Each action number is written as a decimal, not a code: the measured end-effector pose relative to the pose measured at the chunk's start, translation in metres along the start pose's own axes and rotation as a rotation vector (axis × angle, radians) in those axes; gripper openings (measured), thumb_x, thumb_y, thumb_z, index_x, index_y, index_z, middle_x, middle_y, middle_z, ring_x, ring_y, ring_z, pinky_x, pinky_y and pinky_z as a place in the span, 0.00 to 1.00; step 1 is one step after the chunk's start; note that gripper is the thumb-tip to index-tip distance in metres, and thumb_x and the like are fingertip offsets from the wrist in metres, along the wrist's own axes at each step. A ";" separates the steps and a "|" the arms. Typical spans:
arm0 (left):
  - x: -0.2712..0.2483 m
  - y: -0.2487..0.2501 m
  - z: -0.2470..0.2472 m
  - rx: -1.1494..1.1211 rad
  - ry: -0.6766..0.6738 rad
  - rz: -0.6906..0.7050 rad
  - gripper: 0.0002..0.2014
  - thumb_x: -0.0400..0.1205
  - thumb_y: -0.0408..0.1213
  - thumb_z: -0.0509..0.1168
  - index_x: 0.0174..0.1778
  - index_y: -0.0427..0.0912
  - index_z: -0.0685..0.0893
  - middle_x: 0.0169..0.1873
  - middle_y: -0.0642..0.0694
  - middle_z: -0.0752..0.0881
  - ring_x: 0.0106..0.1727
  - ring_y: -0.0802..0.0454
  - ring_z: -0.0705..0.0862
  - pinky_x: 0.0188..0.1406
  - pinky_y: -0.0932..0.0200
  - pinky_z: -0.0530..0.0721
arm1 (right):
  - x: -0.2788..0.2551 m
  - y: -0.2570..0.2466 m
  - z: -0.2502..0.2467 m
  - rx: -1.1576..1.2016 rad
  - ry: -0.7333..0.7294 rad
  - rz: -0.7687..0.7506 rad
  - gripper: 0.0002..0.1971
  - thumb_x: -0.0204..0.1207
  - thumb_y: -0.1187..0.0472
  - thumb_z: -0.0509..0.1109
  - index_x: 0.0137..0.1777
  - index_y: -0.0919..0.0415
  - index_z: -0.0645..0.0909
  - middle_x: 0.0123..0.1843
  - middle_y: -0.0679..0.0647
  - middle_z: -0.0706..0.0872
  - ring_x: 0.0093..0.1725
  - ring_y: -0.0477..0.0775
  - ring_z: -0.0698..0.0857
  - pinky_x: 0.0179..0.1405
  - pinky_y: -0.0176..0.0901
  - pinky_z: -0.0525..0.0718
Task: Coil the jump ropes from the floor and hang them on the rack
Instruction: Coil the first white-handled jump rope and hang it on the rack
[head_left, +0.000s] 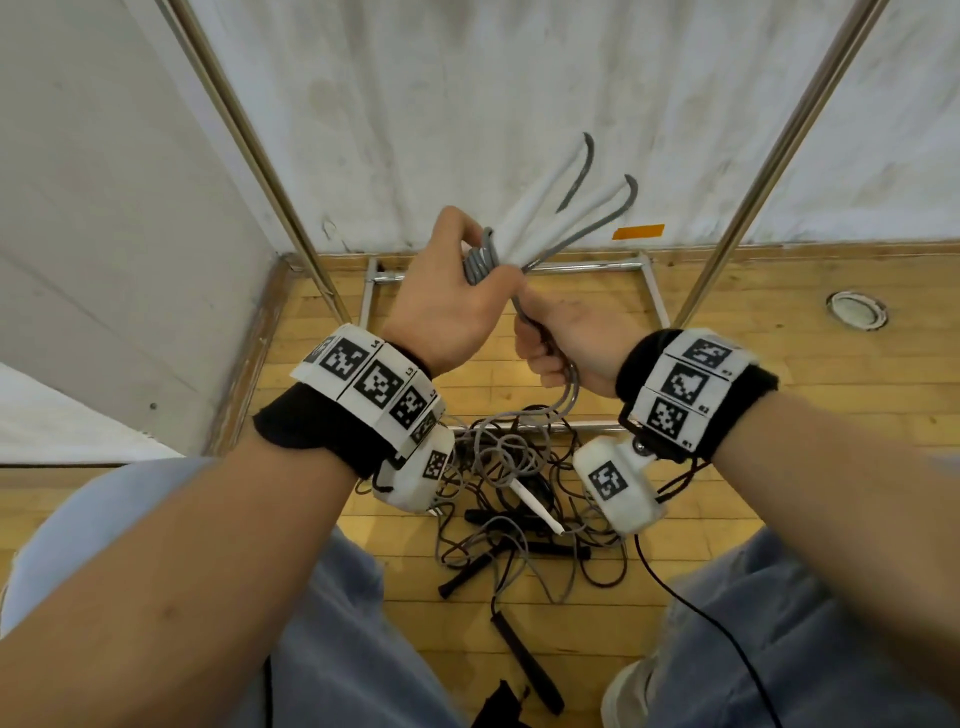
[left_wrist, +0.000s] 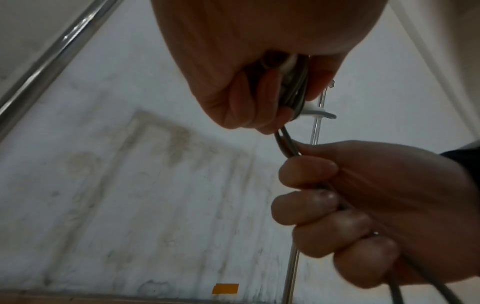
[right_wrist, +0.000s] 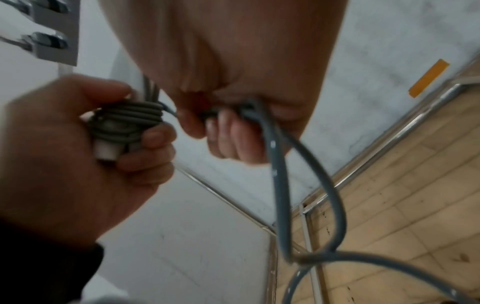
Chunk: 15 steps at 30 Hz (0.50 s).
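Left hand (head_left: 441, 306): fingers curled tight round two white handles (head_left: 540, 218) of a grey jump rope (right_wrist: 279, 164), with several grey turns (head_left: 480, 260) wound about the handles at the fist; thumb pressed over the turns. We hold this bundle at chest height, handles pointing up and away toward the wall (head_left: 467, 104).

Right hand (head_left: 566, 343): just below and touching the left, fingers closed round a doubled length of the same grey rope, which leaves the fist downward.

From there the rope drops to the wooden floor (head_left: 727, 364), into a tangle of grey and dark ropes (head_left: 519, 478) with black handles (head_left: 524, 665) and one white handle (head_left: 535, 506) between our knees.

Metal rack uprights (head_left: 270, 171) stand either side; its base frame (head_left: 654, 291) sits on the floor against the wall. An orange tape strip (head_left: 638, 232) is stuck low on the wall.
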<state>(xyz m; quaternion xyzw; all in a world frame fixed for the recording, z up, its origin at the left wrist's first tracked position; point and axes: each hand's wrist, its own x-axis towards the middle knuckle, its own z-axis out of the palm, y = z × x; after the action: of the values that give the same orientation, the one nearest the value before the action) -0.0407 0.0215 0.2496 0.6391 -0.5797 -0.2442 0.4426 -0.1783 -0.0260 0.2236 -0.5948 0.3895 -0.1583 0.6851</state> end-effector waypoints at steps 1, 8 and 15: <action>0.002 0.000 0.000 -0.004 0.025 -0.004 0.13 0.74 0.43 0.65 0.47 0.45 0.68 0.32 0.36 0.81 0.28 0.49 0.74 0.25 0.54 0.73 | -0.001 -0.001 0.003 -0.041 0.063 -0.023 0.26 0.84 0.42 0.51 0.29 0.57 0.67 0.23 0.48 0.65 0.22 0.47 0.61 0.21 0.38 0.60; 0.016 -0.002 0.003 0.043 0.205 0.039 0.08 0.79 0.38 0.63 0.50 0.46 0.70 0.28 0.55 0.77 0.25 0.60 0.75 0.24 0.66 0.72 | 0.001 -0.002 0.009 -0.642 0.421 -0.366 0.14 0.84 0.55 0.57 0.37 0.52 0.76 0.28 0.44 0.73 0.28 0.42 0.70 0.24 0.35 0.63; 0.009 0.003 0.008 0.084 0.030 0.083 0.08 0.81 0.40 0.64 0.48 0.44 0.70 0.34 0.41 0.84 0.26 0.56 0.73 0.24 0.64 0.70 | 0.012 -0.012 -0.032 -0.994 0.572 -0.208 0.10 0.80 0.58 0.65 0.38 0.56 0.84 0.31 0.50 0.79 0.37 0.55 0.77 0.31 0.42 0.64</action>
<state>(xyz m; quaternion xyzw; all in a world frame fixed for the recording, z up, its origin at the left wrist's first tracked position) -0.0474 0.0105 0.2502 0.6361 -0.6087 -0.1916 0.4338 -0.1905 -0.0589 0.2316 -0.8135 0.5263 -0.1774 0.1723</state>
